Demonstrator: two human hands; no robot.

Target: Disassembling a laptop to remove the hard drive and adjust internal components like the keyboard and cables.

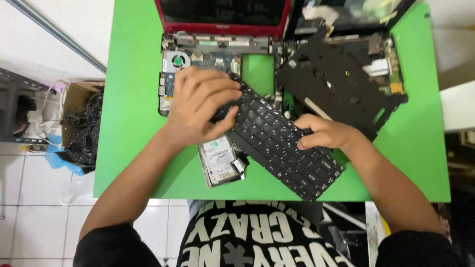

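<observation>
A black laptop keyboard (pixel 282 143) lies tilted across the green table (pixel 133 123), running from upper left to lower right. My left hand (pixel 203 104) grips its upper left end, fingers curled over the keys. My right hand (pixel 324 133) holds its far edge near the middle. Under the keyboard's left end sits an opened red laptop base (pixel 208 54) with its circuit board and a round fan (pixel 178 61) exposed. A silver hard drive (pixel 217 160) lies below my left hand, partly under the keyboard.
A black plastic laptop cover (pixel 336 79) rests on a second opened laptop at the right. The red laptop's dark screen (pixel 222 12) stands at the table's far edge. A cardboard box of cables (pixel 81 118) sits on the tiled floor to the left.
</observation>
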